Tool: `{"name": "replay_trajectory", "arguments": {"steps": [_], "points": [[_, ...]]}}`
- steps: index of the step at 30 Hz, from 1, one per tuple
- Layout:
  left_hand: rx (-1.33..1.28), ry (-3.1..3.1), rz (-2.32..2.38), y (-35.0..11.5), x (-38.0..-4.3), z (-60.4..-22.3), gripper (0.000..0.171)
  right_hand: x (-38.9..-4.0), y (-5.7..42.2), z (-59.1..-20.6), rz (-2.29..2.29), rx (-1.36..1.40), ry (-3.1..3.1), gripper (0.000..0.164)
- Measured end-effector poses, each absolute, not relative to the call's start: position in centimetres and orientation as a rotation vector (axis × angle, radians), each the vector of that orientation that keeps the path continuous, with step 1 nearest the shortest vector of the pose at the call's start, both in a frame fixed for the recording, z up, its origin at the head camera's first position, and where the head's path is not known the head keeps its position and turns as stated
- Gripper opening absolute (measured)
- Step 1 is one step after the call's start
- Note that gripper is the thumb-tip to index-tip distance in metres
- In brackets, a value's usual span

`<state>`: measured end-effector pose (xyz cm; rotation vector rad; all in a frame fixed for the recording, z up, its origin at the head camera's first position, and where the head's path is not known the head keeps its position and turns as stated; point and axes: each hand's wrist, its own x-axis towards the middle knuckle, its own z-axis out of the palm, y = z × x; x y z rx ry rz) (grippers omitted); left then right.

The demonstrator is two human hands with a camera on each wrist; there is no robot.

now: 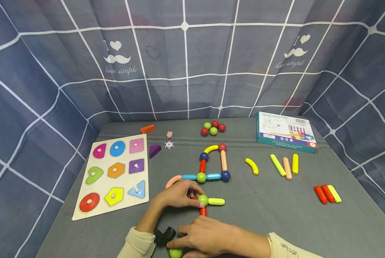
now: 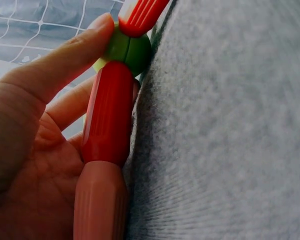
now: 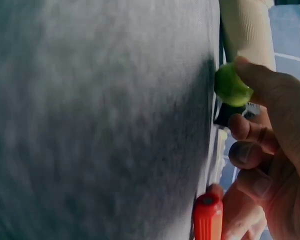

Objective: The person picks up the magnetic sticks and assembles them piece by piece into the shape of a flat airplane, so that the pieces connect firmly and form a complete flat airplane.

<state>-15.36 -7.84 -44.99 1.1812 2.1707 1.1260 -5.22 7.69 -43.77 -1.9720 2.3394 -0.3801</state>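
With thumb and fingers, my left hand [image 1: 179,194] pinches a green ball [image 1: 203,200] that joins several sticks. A lime stick [image 1: 216,201] points right from it, and a red stick [image 1: 203,211] runs toward my right hand [image 1: 210,234]. In the left wrist view another red stick [image 2: 108,112] lies along the palm, ending at a peach stick [image 2: 100,200]. My right hand holds a second green ball [image 3: 232,86] at its fingertips, low over the grey table near the front edge. Just beyond is a joined figure of sticks and balls, with a green ball [image 1: 201,177] at its corner.
A shape puzzle board [image 1: 115,211] lies left. Several red and green balls [image 1: 213,131] sit at the back, beside a small pink figure [image 1: 169,134]. Loose sticks [image 1: 286,167] and a curved yellow piece [image 1: 252,167] lie right, before a box [image 1: 286,132].
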Motion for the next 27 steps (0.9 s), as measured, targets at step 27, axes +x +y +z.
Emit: {"name": "replay_trajectory", "arguments": {"steps": [27], "points": [[1.243,2.141,1.091,-8.1,-15.8,-45.2,0.023,-6.1,13.9,-44.8,-1.021,-1.681,2.425,0.025]]}}
